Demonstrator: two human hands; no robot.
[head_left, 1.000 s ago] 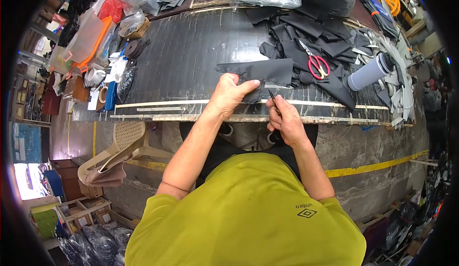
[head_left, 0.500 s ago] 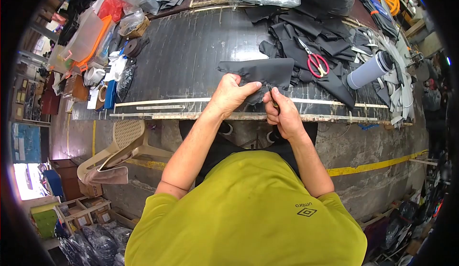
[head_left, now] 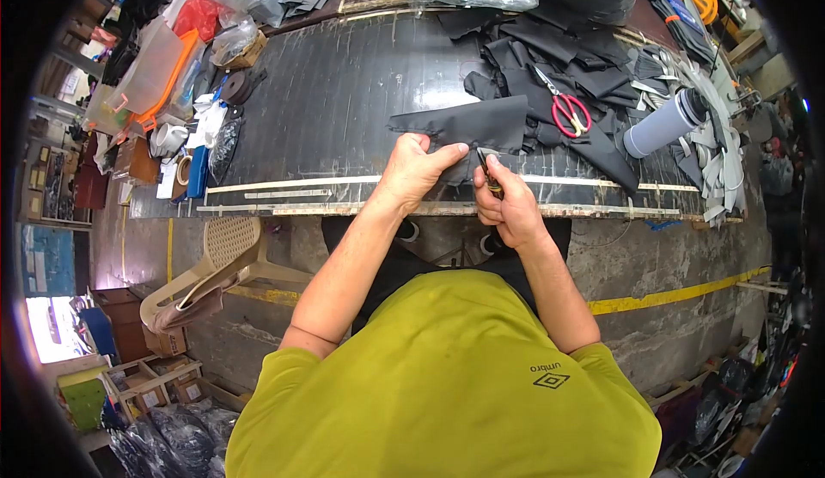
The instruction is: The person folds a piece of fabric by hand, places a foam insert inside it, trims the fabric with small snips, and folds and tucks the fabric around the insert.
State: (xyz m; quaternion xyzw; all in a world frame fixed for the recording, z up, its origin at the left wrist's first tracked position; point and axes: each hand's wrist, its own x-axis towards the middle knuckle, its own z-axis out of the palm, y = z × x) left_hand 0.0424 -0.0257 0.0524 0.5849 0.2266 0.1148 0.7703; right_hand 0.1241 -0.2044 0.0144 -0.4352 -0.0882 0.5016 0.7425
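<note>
Cloth (head_left: pixel 481 123), dark grey, is near the front edge of the scuffed black surface (head_left: pixel 326 91), pinched in the left hand (head_left: pixel 414 170), which hides part of it. The right hand (head_left: pixel 513 209) is closed around a slim tool (head_left: pixel 492 186), mostly covered; whether its tip touches the cloth cannot be told. Red-handled scissors (head_left: pixel 555 93) lie at right; a beige plastic chair (head_left: pixel 232 244) stands on concrete floor (head_left: pixel 670 259).
</note>
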